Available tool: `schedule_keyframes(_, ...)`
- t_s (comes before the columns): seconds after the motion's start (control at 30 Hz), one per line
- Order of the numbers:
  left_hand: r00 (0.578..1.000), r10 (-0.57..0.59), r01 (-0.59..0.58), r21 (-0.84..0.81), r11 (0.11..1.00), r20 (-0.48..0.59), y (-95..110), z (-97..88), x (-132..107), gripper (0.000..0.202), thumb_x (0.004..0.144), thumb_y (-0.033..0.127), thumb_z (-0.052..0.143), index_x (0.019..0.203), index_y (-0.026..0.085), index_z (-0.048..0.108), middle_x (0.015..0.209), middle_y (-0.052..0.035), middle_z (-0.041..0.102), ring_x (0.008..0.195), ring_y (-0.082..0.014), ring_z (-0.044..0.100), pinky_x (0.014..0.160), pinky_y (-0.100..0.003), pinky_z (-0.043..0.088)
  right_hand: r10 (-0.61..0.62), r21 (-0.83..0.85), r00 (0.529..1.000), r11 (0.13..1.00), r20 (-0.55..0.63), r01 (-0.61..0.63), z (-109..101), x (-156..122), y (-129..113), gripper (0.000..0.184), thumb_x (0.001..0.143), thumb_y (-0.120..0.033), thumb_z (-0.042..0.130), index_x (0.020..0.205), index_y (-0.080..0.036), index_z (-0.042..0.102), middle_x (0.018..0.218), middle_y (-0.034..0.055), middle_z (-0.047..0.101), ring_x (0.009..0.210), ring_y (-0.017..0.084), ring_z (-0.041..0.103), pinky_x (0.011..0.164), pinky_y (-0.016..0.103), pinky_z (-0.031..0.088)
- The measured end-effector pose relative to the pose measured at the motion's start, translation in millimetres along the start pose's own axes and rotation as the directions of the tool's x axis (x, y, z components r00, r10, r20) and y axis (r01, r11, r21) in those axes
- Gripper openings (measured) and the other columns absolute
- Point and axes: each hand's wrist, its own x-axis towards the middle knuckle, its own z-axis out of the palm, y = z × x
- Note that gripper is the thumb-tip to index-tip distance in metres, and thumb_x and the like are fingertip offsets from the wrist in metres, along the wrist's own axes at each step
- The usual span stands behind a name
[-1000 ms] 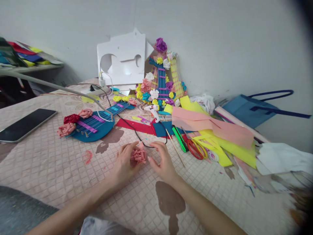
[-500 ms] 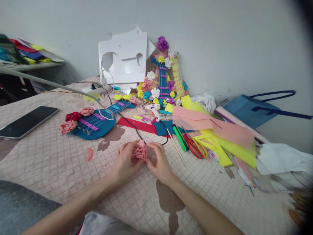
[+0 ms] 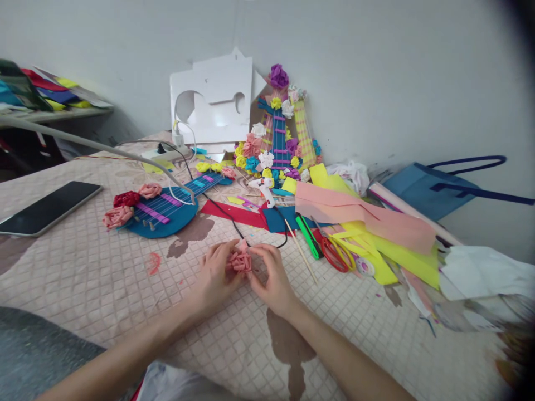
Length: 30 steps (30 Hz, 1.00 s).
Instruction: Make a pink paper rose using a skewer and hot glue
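A pink crepe paper flower [image 3: 240,260] is held between my two hands, low over the patterned tablecloth [image 3: 175,312]. My left hand [image 3: 216,270] wraps its fingers and thumb round the flower's left side. From the right, my right hand [image 3: 270,273] pinches the flower's edge with thumb and forefinger. Beyond my hands, to the left, lies a blue guitar-shaped craft [image 3: 175,214] with strings, purple strips and red and pink paper flowers [image 3: 126,199]. A white glue gun [image 3: 264,190] rests further back, its black cord running close behind my fingers.
On the right are a wooden stick [image 3: 301,250], a green utility knife [image 3: 309,236], red-handled scissors [image 3: 336,256], pink paper [image 3: 359,211] and a blue bag [image 3: 430,186]. A phone [image 3: 52,207] lies left. Decorated guitar crafts [image 3: 279,133] and white boards [image 3: 213,106] lean against the wall.
The fingers of my right hand have shifted very slightly at the flower's edge. Both hands stay in the same place, and the view has moved a little.
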Motion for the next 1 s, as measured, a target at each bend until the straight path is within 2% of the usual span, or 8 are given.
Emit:
schedule_keyframes(0.3,0.998,0.034,-0.034,0.004,0.999,-0.044,-0.9,2.2,0.4,0.055,0.077,0.025,0.064,0.128,0.019,0.042,0.11,-0.0088,0.063,0.109,-0.0284,0.052,0.089,-0.043,0.042,0.008,0.022,0.999,1.0,-0.048,-0.007,-5.9,-4.1,-0.5,0.053,0.077,-0.009,0.053,0.127,-0.024,0.046,0.124,0.0097,0.046,0.12,0.025,0.043,0.102,0.045,0.04)
schedule_keyframes(0.6,1.0,0.02,-0.02,0.007,1.0,-0.024,-2.9,1.7,0.1,0.056,0.076,0.02,0.063,0.128,0.019,0.042,0.111,-0.0082,0.062,0.11,-0.0284,0.051,0.089,-0.045,0.042,-0.022,-0.031,1.0,0.999,-0.013,0.021,-2.2,-0.5,-0.3,0.054,0.076,-0.01,0.055,0.128,-0.025,0.046,0.122,0.0098,0.045,0.119,0.025,0.043,0.103,0.046,0.039)
schedule_keyframes(0.87,0.998,0.053,-0.053,0.011,0.999,-0.045,-7.0,5.0,0.0,0.055,0.077,0.022,0.062,0.128,0.02,0.041,0.111,-0.0082,0.062,0.11,-0.0288,0.051,0.088,-0.046,0.043,-0.034,-0.033,0.999,0.999,-0.012,0.033,-4.3,-1.3,-2.7,0.053,0.078,-0.01,0.056,0.128,-0.024,0.046,0.123,0.0099,0.045,0.118,0.024,0.044,0.103,0.044,0.039)
schedule_keyframes(1.0,0.994,0.079,-0.08,-0.003,0.997,-0.079,-8.7,6.6,0.5,0.054,0.079,0.021,0.061,0.129,0.02,0.04,0.108,-0.0079,0.063,0.108,-0.0276,0.051,0.088,-0.045,0.044,-0.048,-0.011,0.996,0.999,-0.072,0.047,-9.8,-0.5,-1.6,0.046,0.081,-0.012,0.052,0.125,-0.024,0.048,0.119,0.0094,0.049,0.114,0.023,0.048,0.094,0.04,0.046)
